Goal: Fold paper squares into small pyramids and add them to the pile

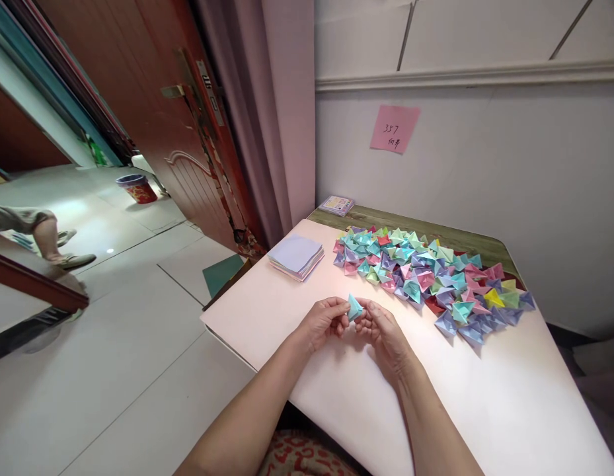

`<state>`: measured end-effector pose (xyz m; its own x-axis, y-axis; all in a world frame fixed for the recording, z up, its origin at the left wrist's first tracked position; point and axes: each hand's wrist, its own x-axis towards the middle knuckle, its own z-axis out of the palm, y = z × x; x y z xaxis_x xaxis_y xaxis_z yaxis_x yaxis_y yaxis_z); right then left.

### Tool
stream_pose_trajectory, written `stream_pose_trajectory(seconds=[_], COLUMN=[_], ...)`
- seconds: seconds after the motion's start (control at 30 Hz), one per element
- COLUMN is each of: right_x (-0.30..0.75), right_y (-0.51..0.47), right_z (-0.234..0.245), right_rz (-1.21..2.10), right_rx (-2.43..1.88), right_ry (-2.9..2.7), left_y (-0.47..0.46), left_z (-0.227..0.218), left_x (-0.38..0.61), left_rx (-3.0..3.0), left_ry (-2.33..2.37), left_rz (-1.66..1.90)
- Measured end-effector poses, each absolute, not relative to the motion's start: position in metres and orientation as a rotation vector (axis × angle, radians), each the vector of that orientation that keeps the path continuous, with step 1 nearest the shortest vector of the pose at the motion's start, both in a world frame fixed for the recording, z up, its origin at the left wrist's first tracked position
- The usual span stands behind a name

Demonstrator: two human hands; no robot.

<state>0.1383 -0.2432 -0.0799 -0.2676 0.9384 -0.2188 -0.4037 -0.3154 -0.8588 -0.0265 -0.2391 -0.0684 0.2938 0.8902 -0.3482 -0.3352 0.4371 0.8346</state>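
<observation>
Between my hands, just above the pale tabletop (297,317), is a small light-blue folded paper boat (355,308). The thumb and fingers of my left hand (326,322) pinch its left side. My right hand (381,329) has its fingertips closed on the right side of the same boat. Beyond my hands, to the right, lies a wide heap of folded paper boats (425,281) in blue, purple, pink, green, yellow and red. Left of the heap sits a stack of square paper sheets (295,256) with a lavender sheet on top.
A small packet (337,205) lies at the table's back corner. A pink note (394,129) sticks to the wall. On the left stand a brown door (153,132) and a red bucket (137,188). Another person's leg (46,238) shows at the far left. A green box (222,276) is beside the table.
</observation>
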Motion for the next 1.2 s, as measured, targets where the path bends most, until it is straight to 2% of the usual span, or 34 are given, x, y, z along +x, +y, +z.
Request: stream_pose_trajectory(seconds=[0.33,0.67,0.97,1.2], right_x=[0.142,0.143,0.147,0.149], right_y=[-0.240,-0.240,-0.243,-0.242], right_z=[-0.085,-0.080,-0.085,-0.085], right_rz=[1.865,1.871,2.114,2.041], right_rx=[-0.910,-0.973,-0.772,-0.827], right_ry=[-0.713,-0.817,-0.661,-0.725], left_y=[-0.240,-0.242,-0.245,-0.247], left_z=[-0.068,-0.066,-0.063,-0.055], left_x=[-0.026,-0.024,-0.023,-0.024], left_rx=[0.753,0.732,0.678,0.699], left_ry=[0.837,0.880,0.740,0.795], left_rz=[0.890,0.892,0.815,0.754])
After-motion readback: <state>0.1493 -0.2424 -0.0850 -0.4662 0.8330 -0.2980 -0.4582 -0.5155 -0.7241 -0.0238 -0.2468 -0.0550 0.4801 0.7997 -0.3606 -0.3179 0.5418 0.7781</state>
